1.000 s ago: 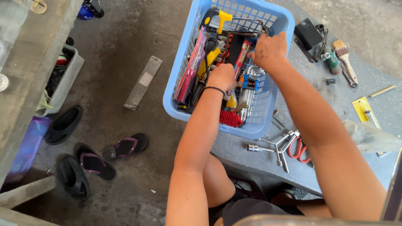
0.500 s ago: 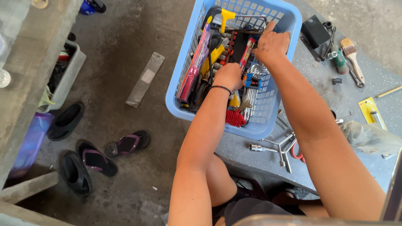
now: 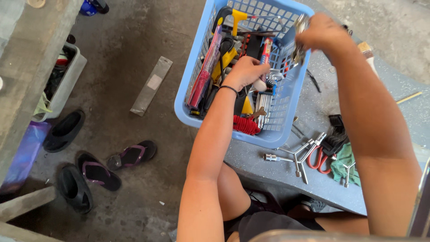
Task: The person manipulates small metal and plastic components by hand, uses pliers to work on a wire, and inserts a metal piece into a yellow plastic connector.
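Lifted out of the blue basket, right hand pinches metal keys; left hand grips a screwdriver.

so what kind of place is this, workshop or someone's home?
Likely an informal home or backyard workshop. A blue plastic basket crammed with hand tools sits on a grey speckled table beside a cross-shaped socket wrench, above a stained concrete floor with sandals lying about.
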